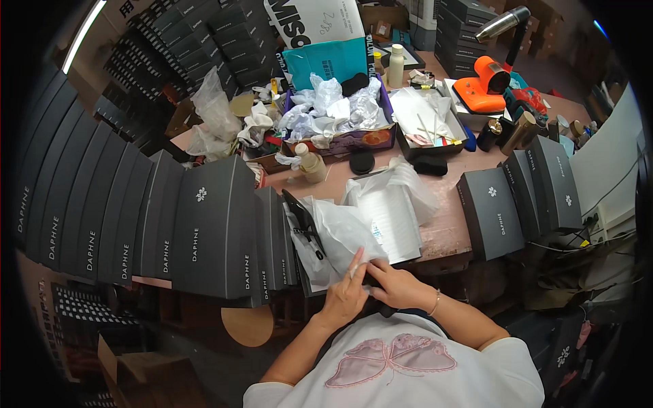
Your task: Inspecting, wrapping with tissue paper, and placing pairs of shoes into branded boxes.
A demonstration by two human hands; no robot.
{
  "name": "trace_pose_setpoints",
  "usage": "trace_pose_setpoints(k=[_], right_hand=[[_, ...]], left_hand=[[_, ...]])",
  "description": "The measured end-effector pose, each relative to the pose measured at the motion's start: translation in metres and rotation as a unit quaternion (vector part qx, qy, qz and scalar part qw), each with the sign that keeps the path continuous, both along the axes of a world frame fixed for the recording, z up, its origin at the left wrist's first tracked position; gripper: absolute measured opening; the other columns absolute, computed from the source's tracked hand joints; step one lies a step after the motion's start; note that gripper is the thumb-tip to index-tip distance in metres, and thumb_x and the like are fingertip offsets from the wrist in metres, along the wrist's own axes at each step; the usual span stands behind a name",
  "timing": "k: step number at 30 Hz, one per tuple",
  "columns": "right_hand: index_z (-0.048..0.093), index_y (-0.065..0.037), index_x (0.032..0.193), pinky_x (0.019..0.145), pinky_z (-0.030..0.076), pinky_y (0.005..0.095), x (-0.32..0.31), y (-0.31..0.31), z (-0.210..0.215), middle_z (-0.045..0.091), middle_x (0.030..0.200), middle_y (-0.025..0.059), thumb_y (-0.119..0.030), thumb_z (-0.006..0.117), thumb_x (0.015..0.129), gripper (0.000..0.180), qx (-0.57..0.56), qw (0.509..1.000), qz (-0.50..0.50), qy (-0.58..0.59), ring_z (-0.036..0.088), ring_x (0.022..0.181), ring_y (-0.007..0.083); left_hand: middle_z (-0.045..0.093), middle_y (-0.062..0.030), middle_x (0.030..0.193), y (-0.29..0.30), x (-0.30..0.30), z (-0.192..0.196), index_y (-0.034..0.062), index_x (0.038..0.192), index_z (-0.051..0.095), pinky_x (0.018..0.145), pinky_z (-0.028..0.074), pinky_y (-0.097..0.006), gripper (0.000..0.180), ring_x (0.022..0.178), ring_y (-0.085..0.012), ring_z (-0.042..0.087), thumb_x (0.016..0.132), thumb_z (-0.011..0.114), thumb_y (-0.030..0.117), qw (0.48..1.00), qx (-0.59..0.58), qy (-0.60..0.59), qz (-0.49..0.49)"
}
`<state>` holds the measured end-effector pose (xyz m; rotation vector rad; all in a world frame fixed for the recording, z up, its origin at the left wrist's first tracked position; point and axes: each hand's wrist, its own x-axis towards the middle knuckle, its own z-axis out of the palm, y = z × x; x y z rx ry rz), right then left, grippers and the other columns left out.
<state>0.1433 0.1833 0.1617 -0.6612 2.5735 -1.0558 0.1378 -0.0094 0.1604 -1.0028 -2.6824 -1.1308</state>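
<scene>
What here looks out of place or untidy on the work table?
The purple tray at the back overflows with crumpled white tissue paper, some spilling to its left. Both hands, left hand and right hand, press on white wrapping paper. Nothing looks damaged.

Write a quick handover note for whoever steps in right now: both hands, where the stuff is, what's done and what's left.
Left hand: fingers on the white tissue paper at the table's near edge.
Right hand: beside it, gripping a small dark item, mostly hidden.
Open box with paper lining lies just beyond the hands.
Done: closed dark boxes lined up left, three more right.
Left: the item is not yet wrapped or in the open box.
</scene>
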Motion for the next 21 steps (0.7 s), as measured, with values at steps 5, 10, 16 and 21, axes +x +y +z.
trace_pose_setpoints(k=[5,10,16,21], right_hand=[[0.055,-0.002,0.119,0.075,0.053,0.0286,-0.031,0.001,-0.044,0.063,0.103,0.0049,-0.019,0.056,0.091,0.033,-0.463,0.753,-0.23,-0.408,0.063,0.089,0.0155],[0.049,-0.008,0.128,0.087,0.05,0.0342,-0.031,0.019,-0.061,0.058,0.119,0.005,-0.027,0.053,0.096,0.038,-0.589,0.65,-0.339,-0.339,0.058,0.107,0.0179],[0.043,-0.011,0.135,0.101,0.041,0.0386,-0.035,0.059,-0.055,0.052,0.13,0.0063,-0.029,0.054,0.095,0.045,-0.683,0.593,-0.33,-0.27,0.049,0.12,0.0226],[0.051,-0.003,0.127,0.098,0.045,0.0353,-0.052,0.13,-0.059,0.057,0.122,0.0102,-0.021,0.059,0.093,0.04,-0.651,0.603,-0.349,-0.302,0.052,0.116,0.0215]], left_hand=[[0.041,-0.0197,0.143,-0.01,0.007,-0.008,-0.0023,0.127,0.049,0.058,0.054,-0.035,0.061,0.068,-0.03,0.066,0.067,0.06,-0.004,0.998,-0.04,0.049,-0.017],[0.046,-0.0207,0.139,0.023,0.006,-0.007,-0.0027,0.125,0.051,0.057,0.053,-0.033,0.06,0.065,-0.0272,0.065,0.066,0.06,-0.004,0.997,0.02,0.066,-0.046],[0.049,-0.022,0.135,0.093,-0.001,-0.017,-0.0043,0.129,0.048,0.059,0.053,-0.033,0.064,0.068,-0.0259,0.065,0.065,0.059,-0.005,0.99,0.046,0.055,-0.118],[0.053,-0.0173,0.133,0.141,-0.015,-0.025,0.0027,0.131,0.051,0.063,0.055,-0.032,0.065,0.079,-0.025,0.067,0.066,0.058,-0.006,0.986,0.089,0.027,-0.142]])
